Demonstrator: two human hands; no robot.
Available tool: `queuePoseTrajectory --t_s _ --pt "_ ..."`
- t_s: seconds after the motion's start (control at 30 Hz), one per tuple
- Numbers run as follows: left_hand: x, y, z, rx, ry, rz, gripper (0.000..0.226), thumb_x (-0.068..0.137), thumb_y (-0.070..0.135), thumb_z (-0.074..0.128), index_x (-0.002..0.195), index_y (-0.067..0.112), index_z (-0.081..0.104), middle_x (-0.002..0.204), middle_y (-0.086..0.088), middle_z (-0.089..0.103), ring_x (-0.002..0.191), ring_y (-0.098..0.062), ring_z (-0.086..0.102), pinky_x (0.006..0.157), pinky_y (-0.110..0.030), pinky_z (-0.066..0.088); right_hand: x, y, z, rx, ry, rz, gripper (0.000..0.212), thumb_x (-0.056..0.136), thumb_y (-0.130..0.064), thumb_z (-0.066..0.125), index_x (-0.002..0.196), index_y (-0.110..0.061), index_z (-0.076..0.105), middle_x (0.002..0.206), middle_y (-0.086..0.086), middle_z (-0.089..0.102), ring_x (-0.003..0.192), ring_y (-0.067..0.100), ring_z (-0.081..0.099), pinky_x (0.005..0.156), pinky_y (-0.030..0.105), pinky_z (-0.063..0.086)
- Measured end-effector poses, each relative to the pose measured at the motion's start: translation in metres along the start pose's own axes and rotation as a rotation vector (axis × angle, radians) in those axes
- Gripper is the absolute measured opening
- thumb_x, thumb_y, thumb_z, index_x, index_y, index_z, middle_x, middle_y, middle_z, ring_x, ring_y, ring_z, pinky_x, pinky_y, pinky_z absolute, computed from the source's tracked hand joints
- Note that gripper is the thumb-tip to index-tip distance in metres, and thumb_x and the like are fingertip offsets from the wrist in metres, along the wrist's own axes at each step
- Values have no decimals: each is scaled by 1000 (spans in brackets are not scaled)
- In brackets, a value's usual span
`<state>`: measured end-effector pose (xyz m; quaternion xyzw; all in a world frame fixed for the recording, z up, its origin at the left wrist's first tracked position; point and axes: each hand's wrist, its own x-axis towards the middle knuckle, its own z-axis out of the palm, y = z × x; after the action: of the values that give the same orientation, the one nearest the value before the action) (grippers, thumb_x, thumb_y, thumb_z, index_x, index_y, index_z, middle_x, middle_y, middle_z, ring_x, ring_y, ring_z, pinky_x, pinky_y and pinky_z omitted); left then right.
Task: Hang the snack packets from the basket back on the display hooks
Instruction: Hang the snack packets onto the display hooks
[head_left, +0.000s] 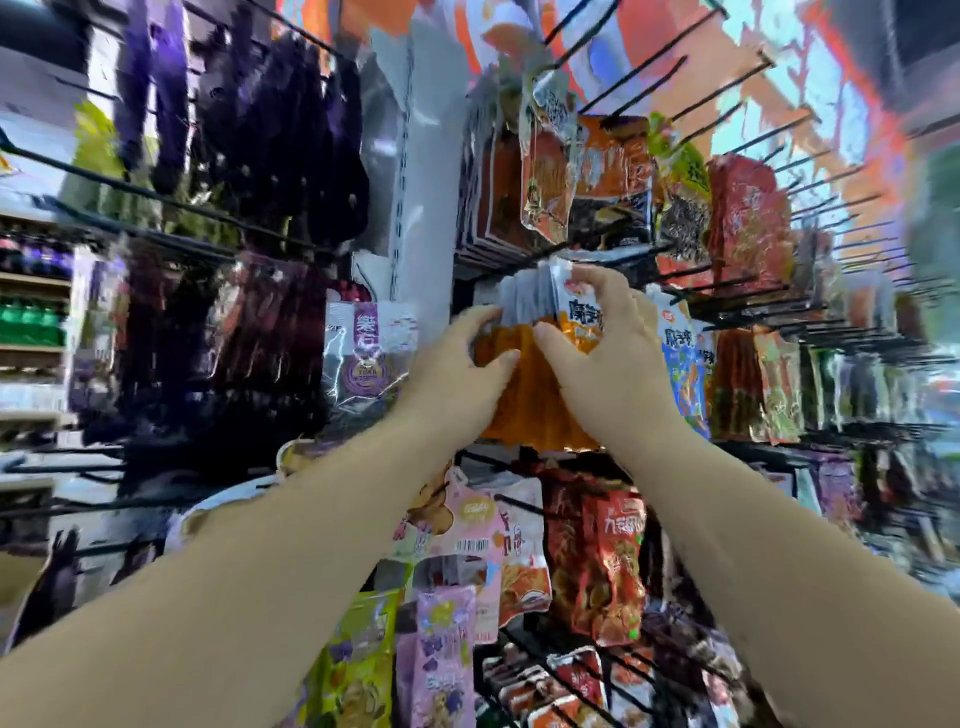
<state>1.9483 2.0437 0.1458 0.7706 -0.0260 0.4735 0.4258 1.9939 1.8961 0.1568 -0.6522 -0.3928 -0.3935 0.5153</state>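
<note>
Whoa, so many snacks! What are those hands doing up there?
A person is putting snacks on a shop rack. The left hand and right hand both hold a thick bunch of orange packets in the middle of the display. The right one pinches the front packet near its silver top. Whether it is on its hook yet is hidden by the hands. Red packets hang below, and blue packets to the right.

Left hand (462, 364), right hand (608, 353): curled grip.
</note>
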Motion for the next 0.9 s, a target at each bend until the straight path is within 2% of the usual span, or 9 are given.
queuePoseTrajectory --t_s 0.1,0.17,0.27,0.37,0.43,0.53,0.67,0.77,0.9 --pt "7 2 -2 -113 57 -28 31 107 36 55 138 35 56 121 9 63 114 -17 60 100 -37 51 -4 -6 4 -35 34 30 53 92 -35 75 139 -29 51 128 -8 46 130 13 39 97 17 25" --pt "14 6 -2 -172 120 -70 30 112 30 42 139 30 55 118 9 59 113 -17 57 97 -33 46 -7 -9 4 -69 21 53 57 91 -40 76 140 -32 48 132 -10 46 132 10 37 100 20 25" --pt "26 6 4 -107 122 -120 34 112 27 41 141 22 58 126 2 61 114 -20 58 92 -31 45 -8 -11 3 -116 10 73 56 93 -39 73 142 -35 45 133 -15 44 134 9 34 100 20 24" --pt "35 7 10 -147 101 -182 27 107 30 50 123 23 70 117 -5 71 105 -29 66 87 -37 54 -8 -13 1 -111 -10 97 52 97 -38 69 143 -38 44 126 -24 41 132 8 34 102 25 26" --pt "38 8 9 -176 108 -224 19 106 35 53 104 28 71 110 -5 72 102 -29 66 84 -36 53 -9 -15 0 -107 -19 112 50 99 -39 66 142 -42 42 132 -17 41 127 5 33 102 27 27" --pt "40 9 7 -254 105 -242 27 106 40 52 86 29 66 103 -4 70 102 -29 64 90 -41 54 -9 -16 3 -128 -4 106 49 101 -38 63 145 -41 41 142 -7 42 121 2 30 101 24 24" --pt "36 8 6 -288 36 -247 20 111 37 44 101 33 62 96 3 64 96 -21 60 87 -37 50 -8 -17 4 -144 7 101 51 100 -39 63 146 -39 40 141 -4 43 107 -8 35 93 16 28" --pt "35 3 5 -295 29 -241 34 111 36 44 93 21 68 99 -9 71 99 -31 66 92 -45 56 -8 -15 4 -144 5 101 53 100 -40 63 147 -39 39 142 -4 43 117 1 33 97 23 26" --pt "39 -2 10 -185 125 -234 39 111 31 44 87 9 68 81 -8 64 83 -32 63 77 -40 52 -7 -15 8 -139 1 94 54 100 -41 63 147 -41 37 138 -6 42 114 2 40 90 18 31"
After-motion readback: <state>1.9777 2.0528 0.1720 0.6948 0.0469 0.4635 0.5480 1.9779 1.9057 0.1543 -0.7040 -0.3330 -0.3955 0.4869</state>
